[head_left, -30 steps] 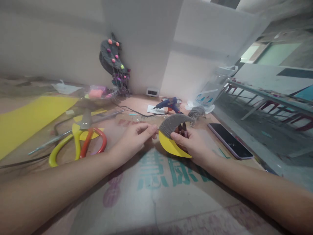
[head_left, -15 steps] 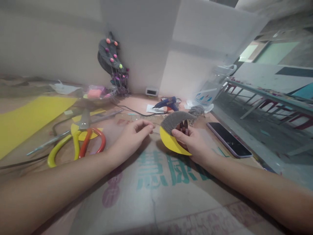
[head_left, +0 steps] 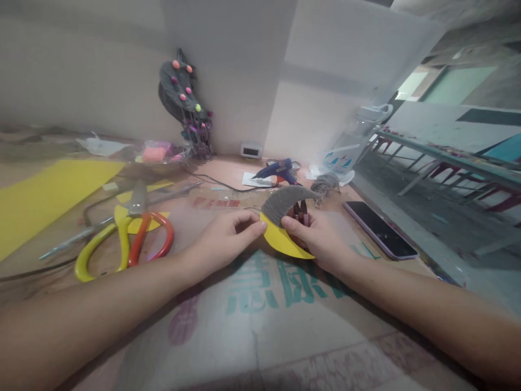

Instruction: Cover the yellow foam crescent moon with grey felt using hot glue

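Observation:
A yellow card crescent (head_left: 283, 243), its upper part wound with grey yarn (head_left: 280, 205), is held above the cardboard. My right hand (head_left: 319, 236) grips it by the inner curve, thumb on the front face. My left hand (head_left: 234, 236) is closed in a pinch at the crescent's left edge, where the winding ends. A thin strand shows by its fingertips; the pinched part itself is hidden. Dark tips of a small plier-like tool (head_left: 300, 210) show behind the crescent. A ball of grey yarn (head_left: 325, 185) lies just beyond.
Scissors (head_left: 129, 231) with yellow and red handles lie left, near a yellow sheet (head_left: 52, 193). A blue glue gun (head_left: 277, 171) and a small white display (head_left: 251, 151) are at the back. A decorated grey crescent (head_left: 177, 87) leans on the wall. A phone (head_left: 380, 228) lies right.
My left hand has moved right, from a short gap away to the crescent's left edge. The crescent and my right hand have shifted slightly left in view.

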Demonstrator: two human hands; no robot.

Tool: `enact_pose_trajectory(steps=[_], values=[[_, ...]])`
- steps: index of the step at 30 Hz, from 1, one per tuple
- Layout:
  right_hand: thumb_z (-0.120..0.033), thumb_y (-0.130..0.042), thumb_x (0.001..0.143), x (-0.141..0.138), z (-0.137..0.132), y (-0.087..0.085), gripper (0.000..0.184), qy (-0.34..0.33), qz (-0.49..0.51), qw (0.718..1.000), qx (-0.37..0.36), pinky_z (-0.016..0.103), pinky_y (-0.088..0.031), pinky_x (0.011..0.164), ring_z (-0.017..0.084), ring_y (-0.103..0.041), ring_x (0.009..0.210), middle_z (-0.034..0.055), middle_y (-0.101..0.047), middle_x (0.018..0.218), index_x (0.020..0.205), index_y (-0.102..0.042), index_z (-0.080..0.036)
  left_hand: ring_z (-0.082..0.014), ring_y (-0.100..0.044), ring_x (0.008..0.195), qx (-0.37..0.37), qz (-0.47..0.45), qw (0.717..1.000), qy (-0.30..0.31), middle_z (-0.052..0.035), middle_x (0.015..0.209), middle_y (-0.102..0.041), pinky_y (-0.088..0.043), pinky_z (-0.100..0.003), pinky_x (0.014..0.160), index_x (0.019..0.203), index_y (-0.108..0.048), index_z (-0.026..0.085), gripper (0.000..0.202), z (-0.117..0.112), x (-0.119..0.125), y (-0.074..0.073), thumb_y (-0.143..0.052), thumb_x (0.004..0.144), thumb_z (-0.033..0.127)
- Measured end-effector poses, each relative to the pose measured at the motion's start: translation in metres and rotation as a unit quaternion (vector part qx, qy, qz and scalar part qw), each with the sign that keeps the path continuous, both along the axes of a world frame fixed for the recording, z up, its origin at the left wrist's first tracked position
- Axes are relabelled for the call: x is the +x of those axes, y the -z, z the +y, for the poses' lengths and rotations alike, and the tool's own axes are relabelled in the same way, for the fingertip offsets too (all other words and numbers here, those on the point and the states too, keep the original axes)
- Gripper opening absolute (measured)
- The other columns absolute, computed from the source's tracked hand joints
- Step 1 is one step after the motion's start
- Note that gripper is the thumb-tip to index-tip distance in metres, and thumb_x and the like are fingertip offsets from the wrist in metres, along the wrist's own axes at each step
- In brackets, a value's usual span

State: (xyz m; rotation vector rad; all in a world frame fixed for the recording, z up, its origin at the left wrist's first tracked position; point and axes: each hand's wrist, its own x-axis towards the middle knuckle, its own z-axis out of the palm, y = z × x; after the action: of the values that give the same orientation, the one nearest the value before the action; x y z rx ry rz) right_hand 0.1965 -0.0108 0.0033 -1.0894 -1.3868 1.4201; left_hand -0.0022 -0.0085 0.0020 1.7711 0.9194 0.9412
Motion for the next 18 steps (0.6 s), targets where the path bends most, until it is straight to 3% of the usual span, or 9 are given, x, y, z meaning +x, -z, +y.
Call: enact_pose_trajectory(steps=[3, 7, 13, 18], values=[[-0.053, -0.073, 0.071, 0.0019, 0.0005, 0.0026, 0.039, -0.025, -0.007, 1.000, -0.017, 0.022, -0.029, 0.046, 0.008, -0.038, 0.046, -0.0051, -0.046, 0.056, 0.073, -0.055, -0.019, -0.0151, -0.057, 0.071, -0.013, -0.009, 1.000, -0.025, 0.0003, 0.077, -0.066, -0.042, -0.024, 0.063, 0.076, -0.063, 0.018, 0.026, 0.0032, -0.0015, 0.0033, -0.055, 0.086, 0.040], [-0.056, -0.072, 0.070, 0.0013, -0.0001, 0.0015, 0.042, -0.028, 0.009, 0.999, -0.027, 0.023, -0.034, 0.051, 0.010, -0.046, 0.056, -0.0025, -0.052, 0.064, 0.075, -0.055, -0.018, -0.0137, -0.054, 0.064, -0.033, -0.032, 0.998, -0.047, 0.0006, 0.076, -0.065, -0.039, -0.023, 0.056, 0.077, -0.062, 0.019, 0.027, 0.0050, -0.0021, 0.0061, -0.056, 0.085, 0.044], [-0.051, -0.072, 0.071, -0.0019, -0.0042, -0.0049, 0.039, -0.019, -0.063, 0.998, 0.009, 0.022, -0.023, 0.046, 0.006, -0.030, 0.047, -0.0081, -0.038, 0.054, 0.072, -0.050, -0.019, -0.0127, -0.051, 0.064, 0.002, 0.014, 0.999, -0.029, 0.0026, 0.067, -0.057, -0.039, -0.023, 0.059, 0.071, -0.059, 0.018, 0.026, 0.0010, -0.0012, 0.0031, -0.055, 0.086, 0.038], [-0.051, -0.070, 0.072, -0.0029, -0.0053, -0.0071, 0.037, -0.035, -0.096, 0.995, 0.021, 0.023, -0.023, 0.045, 0.006, -0.032, 0.048, -0.0073, -0.040, 0.056, 0.074, -0.050, -0.019, -0.0126, -0.051, 0.065, -0.002, 0.003, 1.000, -0.031, 0.0021, 0.069, -0.057, -0.039, -0.023, 0.060, 0.072, -0.058, 0.018, 0.026, 0.0014, -0.0024, 0.0031, -0.053, 0.087, 0.039]])
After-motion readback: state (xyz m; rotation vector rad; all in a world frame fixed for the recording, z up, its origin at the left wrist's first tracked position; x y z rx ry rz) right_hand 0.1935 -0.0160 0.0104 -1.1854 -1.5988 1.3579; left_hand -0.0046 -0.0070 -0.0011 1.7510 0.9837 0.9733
